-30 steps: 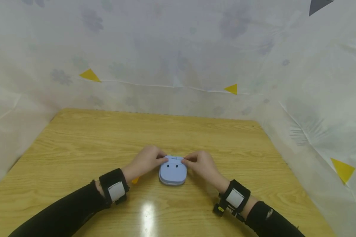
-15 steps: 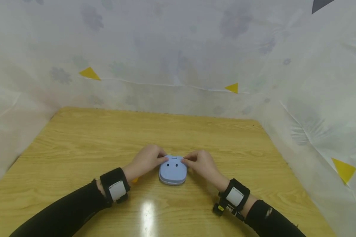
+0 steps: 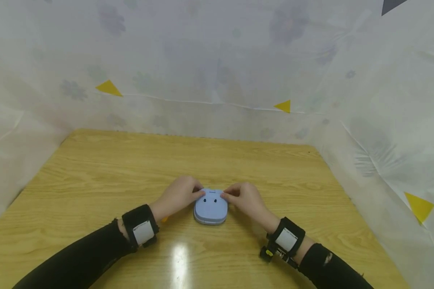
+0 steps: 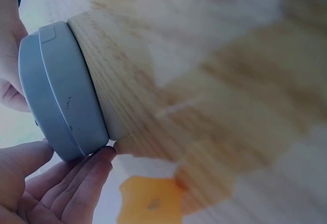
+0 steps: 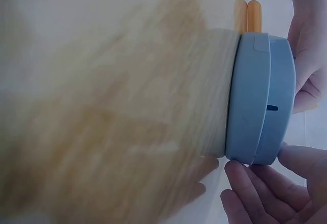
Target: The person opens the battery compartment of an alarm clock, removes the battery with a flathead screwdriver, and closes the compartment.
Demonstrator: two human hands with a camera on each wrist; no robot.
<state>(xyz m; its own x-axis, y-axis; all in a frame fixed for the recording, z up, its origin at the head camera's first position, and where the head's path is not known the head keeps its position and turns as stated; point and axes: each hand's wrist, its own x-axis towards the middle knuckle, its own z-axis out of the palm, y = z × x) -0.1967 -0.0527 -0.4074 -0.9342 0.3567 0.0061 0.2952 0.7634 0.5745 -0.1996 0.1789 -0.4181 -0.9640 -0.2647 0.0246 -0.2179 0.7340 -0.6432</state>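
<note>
A light blue rounded case (image 3: 211, 212) with two black dots like eyes lies flat on the wooden table, lid down. My left hand (image 3: 177, 194) pinches its far left corner, thumb on top. At the far right corner my right hand (image 3: 247, 200) does the same. The left wrist view shows the case (image 4: 66, 91) from the side, a seam running between its two halves, with the left fingers (image 4: 84, 188) low against the wall. In the right wrist view a small dark slot marks the side of the case (image 5: 248, 101); the right fingertips touch its lower edge.
An orange piece (image 4: 150, 201) lies on the table left of the case, mostly hidden by my left wrist in the head view. The wooden table (image 3: 267, 168) runs back to pale sheeting (image 3: 209, 60) with yellow triangles, which also rises at both sides.
</note>
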